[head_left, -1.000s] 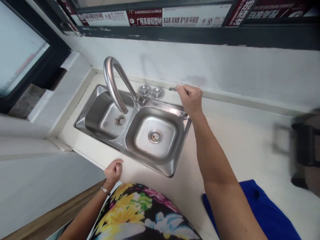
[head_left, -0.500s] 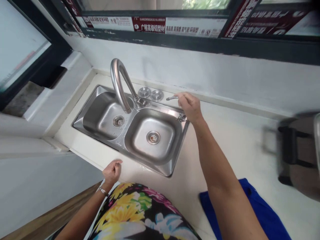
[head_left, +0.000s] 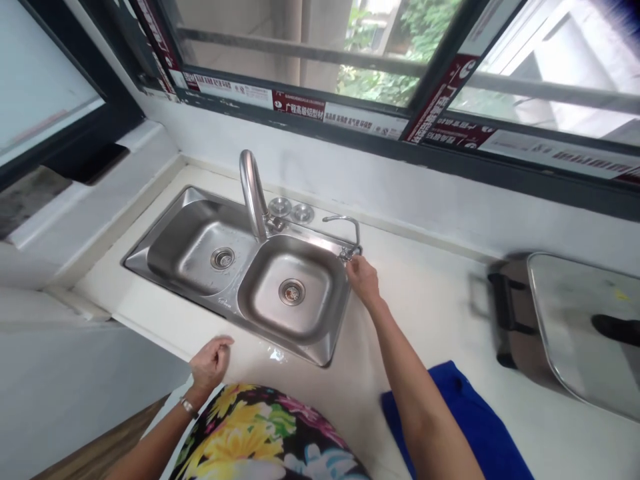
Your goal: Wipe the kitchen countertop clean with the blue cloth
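Note:
My right hand [head_left: 363, 280] is closed at the base of a small, thin gooseneck faucet [head_left: 357, 230] by the right corner of the sink. Its fingertips hide part of the metal fitting there, so the exact point of grip is covered. A double-bowl stainless steel sink [head_left: 233, 303] is set into the counter. My left hand [head_left: 211, 363] rests at the counter's front edge, fingers curled in and holding nothing visible. The large curved faucet [head_left: 253, 193] stands over the divider between the bowls. No water shows running from either spout.
Two round metal strainers [head_left: 291, 210] sit behind the sink. On the right side of the counter [head_left: 425, 300] are a blue cloth [head_left: 460, 407] and a lidded electric pan [head_left: 537, 320]. A window frame [head_left: 350, 137] runs above the back wall. Water drops lie before the sink.
My right hand has moved from the small faucet's spout down to its base. The view has tilted up and turned right, showing more window and pan. My left hand stays curled.

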`<state>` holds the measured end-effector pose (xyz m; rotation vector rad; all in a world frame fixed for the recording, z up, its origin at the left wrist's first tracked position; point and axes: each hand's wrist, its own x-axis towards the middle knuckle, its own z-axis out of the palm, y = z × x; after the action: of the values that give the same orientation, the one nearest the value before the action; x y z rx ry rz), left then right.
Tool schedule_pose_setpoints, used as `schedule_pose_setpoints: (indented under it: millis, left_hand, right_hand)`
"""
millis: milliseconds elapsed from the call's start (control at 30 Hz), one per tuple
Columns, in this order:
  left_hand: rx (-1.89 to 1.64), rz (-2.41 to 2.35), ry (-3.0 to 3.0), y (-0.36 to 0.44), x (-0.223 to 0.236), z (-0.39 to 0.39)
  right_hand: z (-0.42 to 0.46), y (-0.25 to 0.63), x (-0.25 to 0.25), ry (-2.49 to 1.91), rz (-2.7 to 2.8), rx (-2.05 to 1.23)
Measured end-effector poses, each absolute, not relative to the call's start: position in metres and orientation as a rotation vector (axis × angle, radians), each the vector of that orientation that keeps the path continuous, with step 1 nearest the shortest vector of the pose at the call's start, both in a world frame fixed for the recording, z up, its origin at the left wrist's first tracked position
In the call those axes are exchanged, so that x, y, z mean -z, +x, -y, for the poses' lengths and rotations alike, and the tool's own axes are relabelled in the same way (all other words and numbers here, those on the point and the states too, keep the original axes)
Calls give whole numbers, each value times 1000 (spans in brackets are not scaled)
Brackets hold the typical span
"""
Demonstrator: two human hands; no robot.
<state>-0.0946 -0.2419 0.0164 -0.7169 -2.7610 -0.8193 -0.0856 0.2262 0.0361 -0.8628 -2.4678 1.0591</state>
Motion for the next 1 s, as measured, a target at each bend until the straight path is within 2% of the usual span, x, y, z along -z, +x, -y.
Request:
schedule_pose_setpoints:
  millis: [333, 500, 767, 1000]
  left_hand:
    - [841, 2787, -645, -94, -13, 244]
    - [882, 2850, -615, -92, -19, 242]
    - [875, 2831, -597, -90, -22, 241]
    - [905, 3052, -533, -109, -28, 236]
  right_hand:
    - [-219, -81, -28, -827, 2483, -890]
    - [-189, -27, -16, -718, 2428, -930]
    - [-105, 105, 20, -734, 2309, -740]
    - [-56, 132, 30, -655, 2416, -601]
